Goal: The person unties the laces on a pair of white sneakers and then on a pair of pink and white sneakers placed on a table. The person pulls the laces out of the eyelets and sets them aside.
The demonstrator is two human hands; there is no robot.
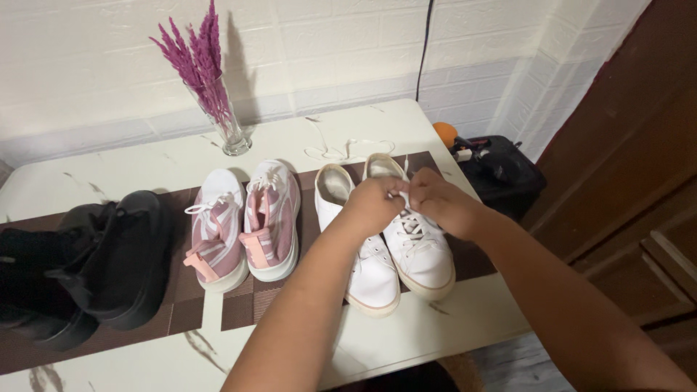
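Two bare forearms are seen, both uncovered from the bottom edge of the frame up to the wrist. No sleeve or cuff is worn behind the left hand [374, 205], and none behind the right hand [443, 203]. No watch, band or ring is shown at either wrist or on the visible fingers. Nails cannot be made out.

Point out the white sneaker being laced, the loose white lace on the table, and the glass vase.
white sneaker [425, 254], head view, on its toe cap.
loose white lace [348, 151], head view, on its middle loops.
glass vase [231, 131], head view, on its lower body.
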